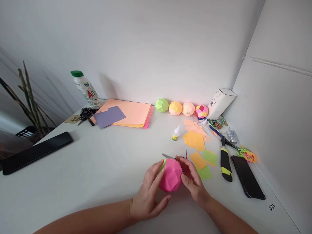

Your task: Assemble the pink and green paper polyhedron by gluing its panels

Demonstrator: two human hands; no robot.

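Note:
A pink faceted paper ball (171, 175) with a green patch on its upper left sits between both hands, just above the white table (102, 169). My left hand (148, 191) cups its left side, fingers curled against it. My right hand (192, 180) presses on its right side with fingers wrapped on it. Metal tweezers (170, 157) lie just behind the ball. Loose orange and green paper squares (198, 152) lie to the right.
Several finished paper balls (181, 109) line the back wall beside a white box (221, 102). A glue bottle (175, 133), a black-and-yellow knife (226, 162), a phone (247, 177), stacked paper sheets (129, 113), keys (85, 115), a drink bottle (86, 89) and a black case (36, 152) lie around.

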